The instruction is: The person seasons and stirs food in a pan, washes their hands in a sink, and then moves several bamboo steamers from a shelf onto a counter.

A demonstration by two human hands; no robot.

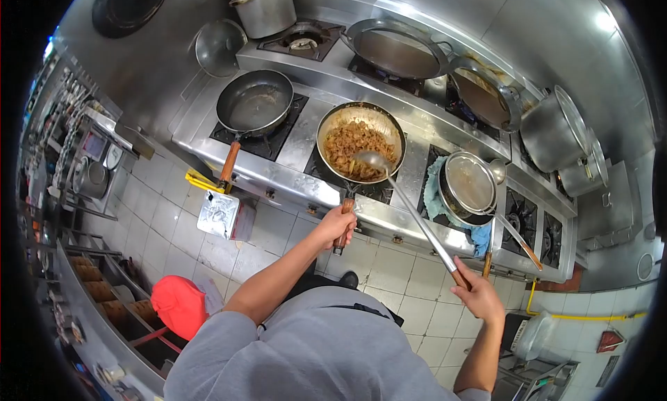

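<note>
My left hand [338, 226] is wrapped round the wooden handle of a frying pan [322, 138] on the middle burner. Brown chopped food [356, 138], which looks like minced meat, fills much of the pan. In my right hand [479, 293] is the wooden grip of a long metal ladle [424, 219]. Its bowl rests in the food at the pan's right side, tilted. To the left, a second frying pan [256, 103] with a wooden handle sits on another burner.
Right of the pan, a strainer [471, 182] lies over a pot beside a blue-green cloth [434, 192]. Wide pans of brown liquid [396, 50] and tall steel pots [552, 133] stand along the back. A square tin [219, 215] is below the stove's left front edge.
</note>
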